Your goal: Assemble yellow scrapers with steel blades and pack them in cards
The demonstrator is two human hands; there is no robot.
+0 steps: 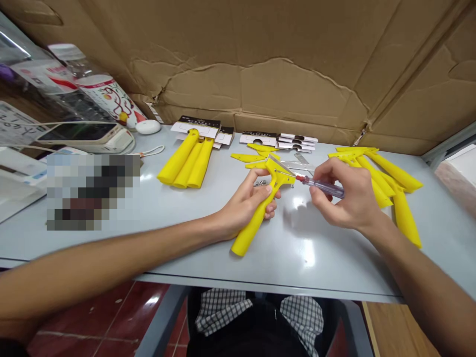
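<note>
My left hand (247, 203) is wrapped round a yellow scraper (256, 218), whose handle slants down toward the table's front edge. Between my right thumb and fingers is a screwdriver (325, 187) with a clear purplish handle and a red collar. My right hand (347, 193) points its shaft left across the scraper's head; whether the tip sits in a screw is too small to tell. Small screws (261, 183) lie just behind my left hand. Flat yellow pieces (247, 157) and thin metal blades (303, 159) rest beyond the scraper.
Yellow scrapers with header cards (186, 161) lie at the left, and more yellow scraper bodies (405, 213) at the right. Stacked cards (258, 138) stand at the back against cardboard (260, 94). Bottles (107, 96), a phone (78, 132) and a white case (148, 127) occupy the far left.
</note>
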